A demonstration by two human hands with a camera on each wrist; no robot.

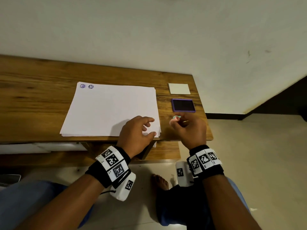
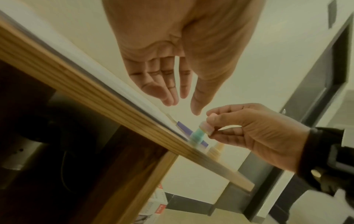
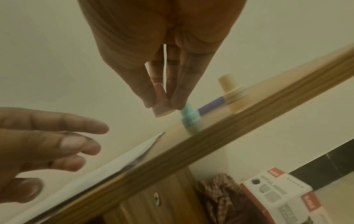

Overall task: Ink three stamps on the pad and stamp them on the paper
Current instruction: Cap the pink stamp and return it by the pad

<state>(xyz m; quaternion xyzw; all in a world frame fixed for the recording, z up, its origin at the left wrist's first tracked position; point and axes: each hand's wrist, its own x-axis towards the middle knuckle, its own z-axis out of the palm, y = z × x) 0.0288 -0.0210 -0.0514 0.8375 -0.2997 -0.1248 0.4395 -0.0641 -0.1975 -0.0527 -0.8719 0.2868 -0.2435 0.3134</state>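
While the right hand pinches a pink stamp by thumb and fingertips above the table edge, its long axis is tilted, face end toward the left hand. That hand hovers spread over the paper. Green stamp and cream stamp stand upright just beyond the fingers; ink pad farther out.

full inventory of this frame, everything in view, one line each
paper stack: 1, white, middle of table; two purple stamp marks in its far left corner
ink pad: 1, purple, open, right of paper
white card: 1, beyond the pad
teal stamp: 1, standing near table's front edge
cream stamp: 1, standing right of teal
pink stamp: 1, pinched in right hand
table: 1, wooden
box: 1, white and red, under table
left hand: fingers relaxed, over paper's near right corner
right hand: holding pink stamp
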